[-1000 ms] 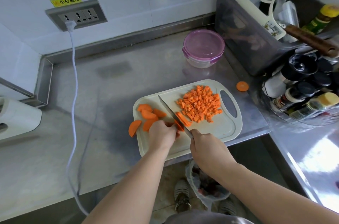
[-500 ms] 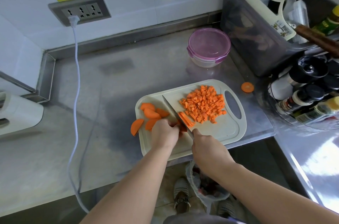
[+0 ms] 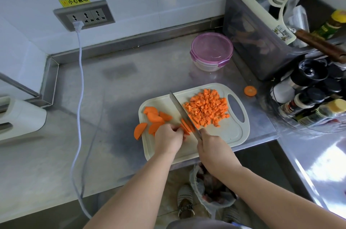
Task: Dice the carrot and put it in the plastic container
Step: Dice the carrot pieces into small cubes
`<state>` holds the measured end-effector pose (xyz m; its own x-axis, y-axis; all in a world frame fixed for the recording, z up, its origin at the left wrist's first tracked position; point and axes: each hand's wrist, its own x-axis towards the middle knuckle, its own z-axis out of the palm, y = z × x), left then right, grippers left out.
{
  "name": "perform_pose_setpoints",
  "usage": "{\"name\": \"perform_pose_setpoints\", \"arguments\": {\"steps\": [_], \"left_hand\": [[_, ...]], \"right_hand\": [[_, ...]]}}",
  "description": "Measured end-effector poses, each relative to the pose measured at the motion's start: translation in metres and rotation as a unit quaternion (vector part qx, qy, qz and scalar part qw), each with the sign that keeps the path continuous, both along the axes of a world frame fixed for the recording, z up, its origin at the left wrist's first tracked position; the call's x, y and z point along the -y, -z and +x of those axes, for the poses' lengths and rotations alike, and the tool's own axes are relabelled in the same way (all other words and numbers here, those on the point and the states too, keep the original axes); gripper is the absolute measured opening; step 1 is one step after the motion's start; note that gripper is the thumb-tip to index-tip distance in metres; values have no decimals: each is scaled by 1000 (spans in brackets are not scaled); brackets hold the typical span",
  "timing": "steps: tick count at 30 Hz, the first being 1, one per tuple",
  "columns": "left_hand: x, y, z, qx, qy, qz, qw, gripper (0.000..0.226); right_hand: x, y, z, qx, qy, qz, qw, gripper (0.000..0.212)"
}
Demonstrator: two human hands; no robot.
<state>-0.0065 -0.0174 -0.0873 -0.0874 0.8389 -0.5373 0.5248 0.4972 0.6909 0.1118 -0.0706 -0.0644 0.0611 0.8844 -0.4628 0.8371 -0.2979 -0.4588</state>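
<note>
The dicing step is in hand, and I judge it past halfway; the left hand (image 3: 169,139) has its fingers (image 3: 177,131) curled and pressing down on a carrot piece (image 3: 186,127), pinning it to the chopping board (image 3: 232,133); the right hand (image 3: 212,147) has its fingers wrapped round the handle of the knife (image 3: 182,111), whose blade stands just right of the left fingers, touching the held piece; the blade's long axis runs from the right fingers away and leftward, with the tip pointing far-left; the carrot piece looks like a few stacked slices, cut into strips on the blade side, and those strips lie roughly along the blade, though the left hand hides the near end; just right of the blade lies the diced pile (image 3: 207,108); left of the left fingers sit uncut half-round slices (image 3: 154,117), with one slice (image 3: 140,131) at the board's edge, mostly on the worktop (image 3: 112,97); a round slice (image 3: 250,90) lies well to the right, off the board; the plastic container (image 3: 211,50) stands well beyond both hands, up and to the right, with its purple lid on; the next move likely calls for short, even strokes with the left fingertips tucked back from the edge, then turning the strips crosswise to cube them; the lid must come off before any carrot goes in
</note>
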Motion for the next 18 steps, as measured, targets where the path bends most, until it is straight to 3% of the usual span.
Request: {"name": "perform_pose_setpoints", "arguments": {"steps": [4,9,18], "left_hand": [[0,1,-1,13,-8,-5,1000,23],[-1,4,-1,22,-14,-5,1000,26],[-2,11,-3,28,-14,-1,1000,11]], "right_hand": [[5,-4,-1,18,-26,4,999,5],[8,-1,-6,33,-41,1,999,12],[7,-1,-11,37,-38,-17,998,14]]}}
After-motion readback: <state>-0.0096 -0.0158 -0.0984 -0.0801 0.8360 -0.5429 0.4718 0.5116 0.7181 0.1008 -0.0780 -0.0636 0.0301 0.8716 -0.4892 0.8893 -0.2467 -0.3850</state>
